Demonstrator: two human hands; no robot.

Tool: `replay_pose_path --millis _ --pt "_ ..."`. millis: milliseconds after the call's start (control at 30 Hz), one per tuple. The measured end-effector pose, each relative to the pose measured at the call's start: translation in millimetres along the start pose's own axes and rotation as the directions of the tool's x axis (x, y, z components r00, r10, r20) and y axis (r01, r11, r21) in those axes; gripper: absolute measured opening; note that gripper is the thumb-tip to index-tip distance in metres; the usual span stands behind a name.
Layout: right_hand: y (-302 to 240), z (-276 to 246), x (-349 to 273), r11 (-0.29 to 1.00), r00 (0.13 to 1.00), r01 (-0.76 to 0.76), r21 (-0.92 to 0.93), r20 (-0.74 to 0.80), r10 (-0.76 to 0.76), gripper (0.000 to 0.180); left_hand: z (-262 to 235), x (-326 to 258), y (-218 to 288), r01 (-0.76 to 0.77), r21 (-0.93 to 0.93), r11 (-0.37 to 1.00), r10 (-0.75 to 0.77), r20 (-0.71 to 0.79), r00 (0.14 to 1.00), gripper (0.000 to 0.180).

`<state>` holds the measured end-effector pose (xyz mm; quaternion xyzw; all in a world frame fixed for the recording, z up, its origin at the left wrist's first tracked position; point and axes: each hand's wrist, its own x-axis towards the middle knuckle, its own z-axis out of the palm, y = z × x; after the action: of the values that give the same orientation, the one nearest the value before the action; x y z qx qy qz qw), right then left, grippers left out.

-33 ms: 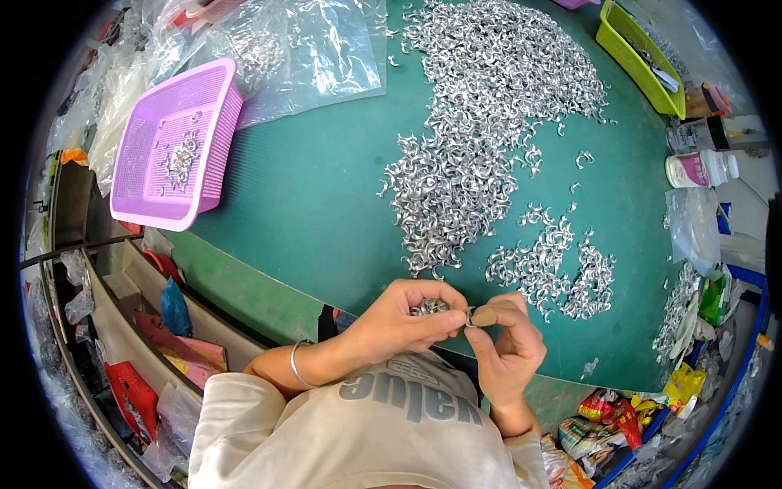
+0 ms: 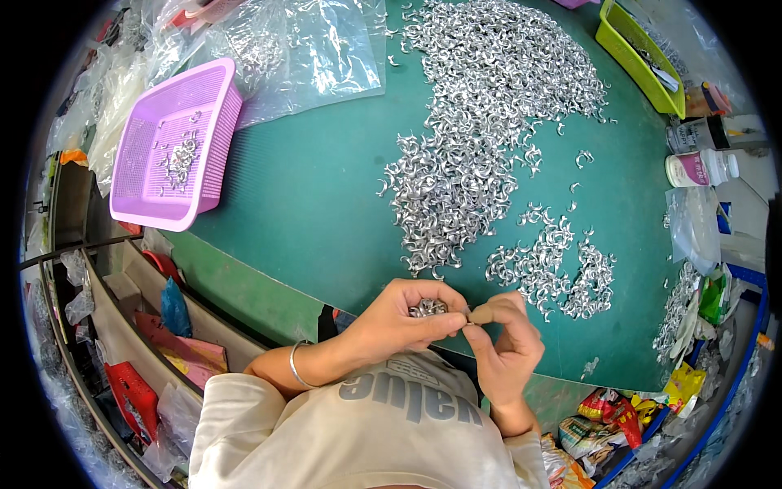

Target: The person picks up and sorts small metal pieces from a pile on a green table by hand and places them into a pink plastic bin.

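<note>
Close in front of my body, my left hand (image 2: 407,322) is curled around a clutch of small curved silver metal pieces (image 2: 428,307). Its thumb and fingertips meet the fingertips of my right hand (image 2: 507,342). The right thumb and index finger pinch one small metal piece (image 2: 470,320), mostly hidden between the fingers. A tan finger cover (image 2: 484,314) is on the right index finger. Beyond the hands, a big heap of the same curved pieces (image 2: 456,191) spreads over the green table (image 2: 301,204), with a smaller cluster (image 2: 538,265) to its right.
A pink-purple basket (image 2: 213,155) with some pieces inside stands at the left. Clear plastic bags (image 2: 342,57) lie at the back left. A yellow-green tray (image 2: 669,102) and a white bottle (image 2: 692,169) line the right side. Colourful packets (image 2: 595,432) sit at the lower right.
My right fingertips have shifted very slightly, and the pinched metal piece shows less between them. The rest looks the same.
</note>
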<state>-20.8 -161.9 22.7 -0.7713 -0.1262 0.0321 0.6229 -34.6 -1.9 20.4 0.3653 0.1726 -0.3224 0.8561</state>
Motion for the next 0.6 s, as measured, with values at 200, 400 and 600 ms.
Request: replay_pose_path --millis 200,400,600 --pt "7 -2 5 0.997 0.998 -0.011 -0.08 -0.066 0.006 0.014 -13 1 -5 -0.021 -0.032 0.999 0.021 -0.002 1.0 0.013" --pt "23 4 21 0.908 0.999 0.028 -0.418 -0.018 -0.04 0.021 -15 1 -6 -0.059 -0.056 0.997 0.057 -0.032 0.998 0.016" --pt "24 14 24 0.783 0.99 0.134 -0.608 0.055 -0.126 0.024 -19 5 -4 0.058 -0.276 0.959 -0.061 0.0 0.998 0.021"
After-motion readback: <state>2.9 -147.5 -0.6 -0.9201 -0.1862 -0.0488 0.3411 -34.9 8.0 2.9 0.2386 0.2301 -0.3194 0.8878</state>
